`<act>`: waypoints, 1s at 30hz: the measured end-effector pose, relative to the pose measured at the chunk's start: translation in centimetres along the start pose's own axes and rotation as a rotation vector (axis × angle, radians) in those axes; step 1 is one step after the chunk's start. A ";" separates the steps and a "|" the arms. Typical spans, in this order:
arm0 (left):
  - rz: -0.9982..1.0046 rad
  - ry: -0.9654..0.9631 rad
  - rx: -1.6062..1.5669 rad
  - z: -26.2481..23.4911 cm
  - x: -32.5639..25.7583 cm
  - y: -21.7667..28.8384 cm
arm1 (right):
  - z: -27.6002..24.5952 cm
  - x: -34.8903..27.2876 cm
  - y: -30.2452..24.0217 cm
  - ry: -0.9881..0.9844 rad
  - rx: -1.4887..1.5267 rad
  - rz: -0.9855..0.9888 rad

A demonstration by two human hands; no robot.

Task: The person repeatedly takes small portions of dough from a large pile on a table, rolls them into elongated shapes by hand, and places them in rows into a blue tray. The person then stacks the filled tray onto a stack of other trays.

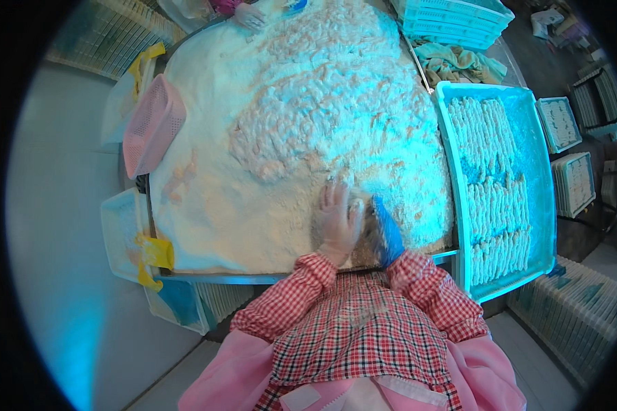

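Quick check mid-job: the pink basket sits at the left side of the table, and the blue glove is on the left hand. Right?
Not quite: the head view shows the blue glove on the right hand. The pink basket does sit at the left side of the table.

Pale tiles (62, 198) left, dark floor (536, 72) far right.
A streak of blue light (82, 356) crosses the tiles near left; a paler floor patch (522, 355) shows near right.
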State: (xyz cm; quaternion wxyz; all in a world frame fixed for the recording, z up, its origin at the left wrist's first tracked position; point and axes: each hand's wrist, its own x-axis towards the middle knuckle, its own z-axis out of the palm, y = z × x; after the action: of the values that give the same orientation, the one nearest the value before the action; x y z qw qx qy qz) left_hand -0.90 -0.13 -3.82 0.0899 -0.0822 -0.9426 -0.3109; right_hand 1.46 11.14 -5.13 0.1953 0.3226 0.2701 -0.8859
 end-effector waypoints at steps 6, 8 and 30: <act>0.295 -0.078 -0.214 2.7 -0.8 3.4 | 2.8 1.9 5.0 -0.472 0.681 -0.960; 0.099 -0.026 -0.191 3.1 0.8 2.0 | 0.3 0.6 0.5 -0.223 0.370 -0.205; 0.279 -0.293 0.737 -3.5 21.4 -7.5 | -29.0 -6.4 -37.9 0.772 -0.805 -0.575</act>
State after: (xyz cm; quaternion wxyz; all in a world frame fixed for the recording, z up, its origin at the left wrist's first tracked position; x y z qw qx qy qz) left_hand -22.81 -6.06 -0.64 0.0196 -0.2147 -0.9734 0.0773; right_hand -0.18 59.24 -6.19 -0.0562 0.4349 0.7096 -0.5514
